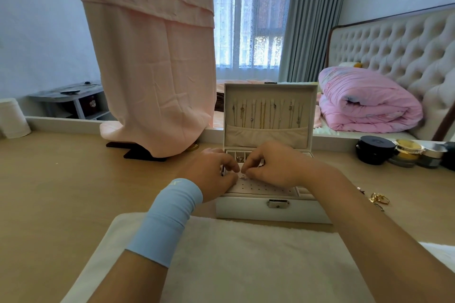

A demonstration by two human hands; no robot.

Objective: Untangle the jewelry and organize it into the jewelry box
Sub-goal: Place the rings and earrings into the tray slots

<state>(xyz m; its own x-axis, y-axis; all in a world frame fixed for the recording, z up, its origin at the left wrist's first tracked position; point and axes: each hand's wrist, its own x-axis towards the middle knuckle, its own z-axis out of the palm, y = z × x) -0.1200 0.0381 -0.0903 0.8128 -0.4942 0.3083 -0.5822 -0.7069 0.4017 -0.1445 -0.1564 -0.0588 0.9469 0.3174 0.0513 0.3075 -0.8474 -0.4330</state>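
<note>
A white jewelry box [248, 209] stands open on the wooden table, with several necklaces [267, 112] hanging in its raised lid. My left hand [214, 173] and my right hand [273, 167] hover together over the box's perforated earring panel [264, 187]. Their fingertips meet at a tiny piece of jewelry [240, 174], too small to identify. The left wrist wears a light blue band. A ring [239, 159] lies in a small rear compartment. Loose gold rings and chains [379, 199] lie on the table right of the box.
A white fluffy towel [221, 258] covers the table in front of the box. Pink fabric [152, 56] hangs over a black stand at the back left. Cosmetic jars [398, 152] line the back right. A white roll [12, 118] stands far left.
</note>
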